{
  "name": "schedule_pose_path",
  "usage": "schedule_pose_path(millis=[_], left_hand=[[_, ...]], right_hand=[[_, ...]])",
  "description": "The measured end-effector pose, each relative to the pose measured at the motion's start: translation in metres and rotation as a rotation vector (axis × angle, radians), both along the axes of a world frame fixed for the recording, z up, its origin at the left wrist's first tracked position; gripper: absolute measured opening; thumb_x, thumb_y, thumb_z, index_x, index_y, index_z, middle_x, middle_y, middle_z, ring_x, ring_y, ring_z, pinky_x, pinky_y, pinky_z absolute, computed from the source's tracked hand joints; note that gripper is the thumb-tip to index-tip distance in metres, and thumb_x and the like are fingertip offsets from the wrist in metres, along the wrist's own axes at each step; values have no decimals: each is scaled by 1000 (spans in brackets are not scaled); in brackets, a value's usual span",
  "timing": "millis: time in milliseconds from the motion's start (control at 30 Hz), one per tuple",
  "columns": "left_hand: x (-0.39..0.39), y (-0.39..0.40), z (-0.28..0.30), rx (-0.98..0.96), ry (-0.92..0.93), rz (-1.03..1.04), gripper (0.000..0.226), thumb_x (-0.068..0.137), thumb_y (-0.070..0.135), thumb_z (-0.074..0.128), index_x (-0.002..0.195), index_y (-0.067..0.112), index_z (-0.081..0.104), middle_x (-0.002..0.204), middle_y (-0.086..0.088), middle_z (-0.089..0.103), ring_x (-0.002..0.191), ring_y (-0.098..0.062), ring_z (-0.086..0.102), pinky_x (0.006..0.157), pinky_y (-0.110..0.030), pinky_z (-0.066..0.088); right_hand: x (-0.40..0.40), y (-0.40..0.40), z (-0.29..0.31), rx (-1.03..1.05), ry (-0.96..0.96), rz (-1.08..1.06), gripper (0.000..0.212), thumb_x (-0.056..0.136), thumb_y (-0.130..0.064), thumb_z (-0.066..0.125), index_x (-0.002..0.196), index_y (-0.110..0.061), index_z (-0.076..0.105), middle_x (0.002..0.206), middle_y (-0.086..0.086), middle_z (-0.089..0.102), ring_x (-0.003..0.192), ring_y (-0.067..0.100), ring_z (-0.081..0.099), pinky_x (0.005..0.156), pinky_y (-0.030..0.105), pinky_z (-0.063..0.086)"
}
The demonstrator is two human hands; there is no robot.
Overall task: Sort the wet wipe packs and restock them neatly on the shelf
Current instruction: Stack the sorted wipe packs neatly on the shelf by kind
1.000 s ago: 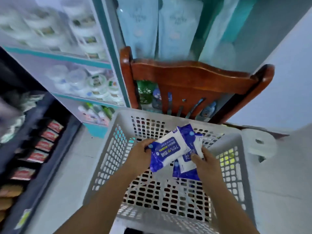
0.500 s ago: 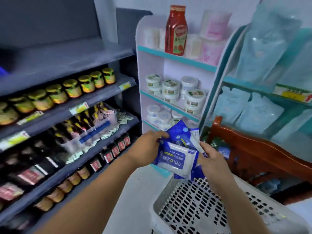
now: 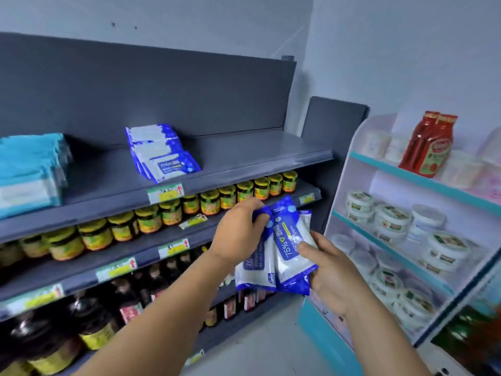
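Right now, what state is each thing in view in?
Left hand: grips the top of one blue wipe pack.
Right hand: holds the lower part of the packs.
Held wipe packs: upright, side by side, off the shelf.
Shelved wipe packs: leaning in a row on the top shelf.
Teal packs: stacked at left.
Jars: lined up, lids on.

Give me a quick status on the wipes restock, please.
Left hand and right hand both grip blue wipe packs. Row of matching packs on top shelf. Nothing between.
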State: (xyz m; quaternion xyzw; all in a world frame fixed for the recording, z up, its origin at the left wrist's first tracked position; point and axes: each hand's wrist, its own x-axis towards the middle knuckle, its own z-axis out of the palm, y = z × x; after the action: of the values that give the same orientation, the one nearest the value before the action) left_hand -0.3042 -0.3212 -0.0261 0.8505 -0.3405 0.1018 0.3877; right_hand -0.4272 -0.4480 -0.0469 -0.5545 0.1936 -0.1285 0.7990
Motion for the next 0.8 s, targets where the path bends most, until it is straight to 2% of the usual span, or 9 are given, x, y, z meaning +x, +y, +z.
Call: schedule_pose_path(millis=[67,200,267,433,500,600,667,733,800], left_hand=[[15,17,11,-43,-39,60,7,93,25,54,93,19,59,87,3,60,83,-20,56,64,-26,30],[40,41,25,-121,-76,135,11,92,28,56,98,20,61,93,0,65,89,-21,58,74,-30,41],[51,48,29,-126,-120,158,12,92,29,56,98,20,62,94,-1,65,91,-23,58,80,-35,45],[83,58,33,-126,-238,236,13,88,29,61,94,19,65,88,-2,67,86,-25,58,77,-38,46],[99,60,31,-191,-227,223,19,85,28,63,102,20,63,98,1,64,93,-21,57,84,-35,45],[116,60,28,-322,-8,241,60,84,29,68,136,18,40,126,4,43,117,-11,43,99,-22,33],[133,56,23,-344,236,296,75,84,32,69,143,13,27,131,-2,35,125,-17,40,105,-24,31],[151,49,20,-367,451,314,66,85,36,65,138,12,34,128,-6,45,118,-23,49,103,-38,41],[168,42,25,-357,521,302,33,89,35,59,112,12,50,107,-6,61,96,-22,61,87,-40,51]], right_hand=[[20,18,9,-14,-22,51,24,91,-3,54,113,-11,59,104,16,71,85,30,67,73,43,55],[57,50,19,-119,-42,88,24,90,-7,59,113,-16,58,108,15,69,92,33,66,80,52,51],[74,65,23,-191,-33,107,22,88,-14,64,108,-19,60,105,13,70,92,30,67,77,46,51],[121,84,28,-268,-19,88,26,76,-15,74,98,-15,62,93,12,73,81,30,70,66,41,55],[141,85,29,-320,-16,52,29,71,-15,75,96,-16,62,89,12,73,77,30,71,65,44,58],[174,80,31,-255,-70,-2,27,77,-5,70,101,-12,59,87,13,72,68,25,70,57,35,55],[199,73,34,-198,-109,-32,26,80,-2,67,103,-11,58,88,12,72,67,23,70,56,33,55],[226,65,37,-177,-154,-33,25,82,-2,65,103,-14,57,90,9,73,72,23,71,58,34,56],[252,59,42,-202,-190,-8,23,85,-5,63,102,-19,57,92,5,73,76,22,71,60,34,56]])
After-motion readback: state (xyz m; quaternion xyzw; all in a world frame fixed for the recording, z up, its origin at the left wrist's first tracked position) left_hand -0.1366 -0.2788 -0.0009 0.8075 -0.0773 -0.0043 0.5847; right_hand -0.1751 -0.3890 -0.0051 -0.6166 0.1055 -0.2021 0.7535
